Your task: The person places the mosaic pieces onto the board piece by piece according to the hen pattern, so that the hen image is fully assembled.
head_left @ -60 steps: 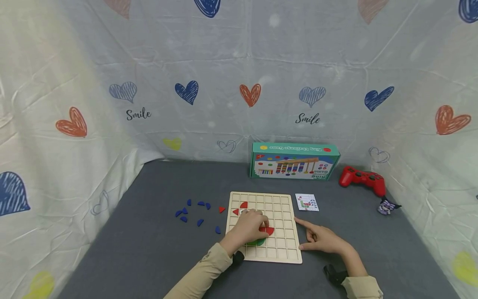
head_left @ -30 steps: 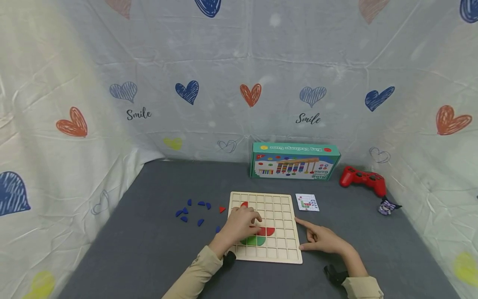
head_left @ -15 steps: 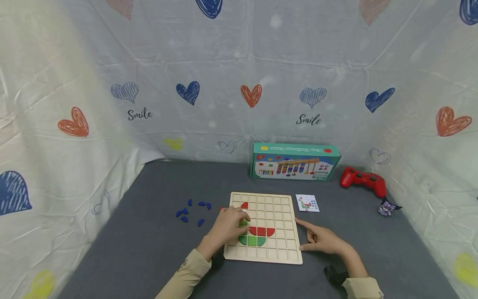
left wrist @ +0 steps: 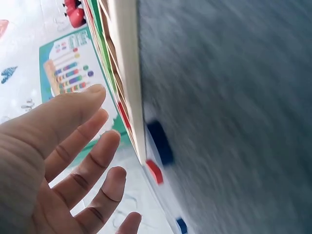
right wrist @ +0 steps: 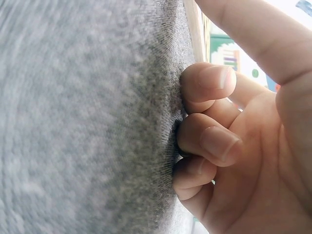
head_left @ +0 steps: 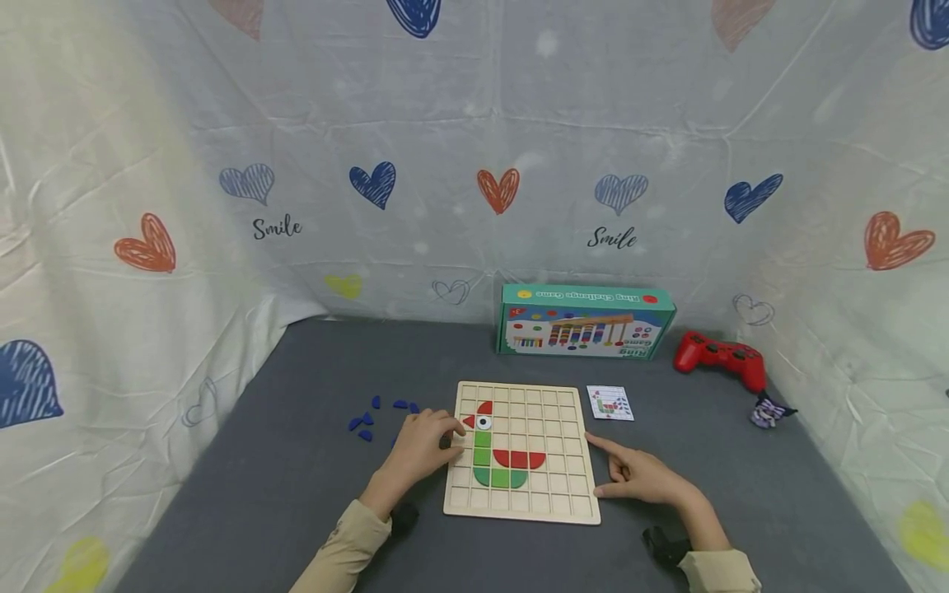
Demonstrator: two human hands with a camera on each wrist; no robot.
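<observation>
A wooden grid board (head_left: 556, 424) lies on the table with coloured pieces set in it. They form a bird-like figure: a red quarter-round piece (head_left: 485, 407), a red triangle (head_left: 469, 421), a white eye piece (head_left: 483, 422), green squares (head_left: 483, 440), a red row (head_left: 519, 459) and a green row below. My left hand (head_left: 415, 445) is at the board's left edge, fingers loosely bent and holding nothing; its palm shows in the left wrist view. My right hand (head_left: 641, 475) touches the board's right edge with extended index finger and thumb; the other fingers are curled.
Several blue pieces (head_left: 366, 436) lie left of the board, some hidden by the left hand. A loose red piece (left wrist: 154, 171) shows in the left wrist view. A pattern card (head_left: 610, 403), game box (head_left: 586, 329), red game controller (head_left: 719, 356) and small purple figure (head_left: 769, 409) lie beyond.
My left hand has moved left from over the figure to the board's left edge, uncovering the eye piece and green squares. The right hand has stayed in place.
</observation>
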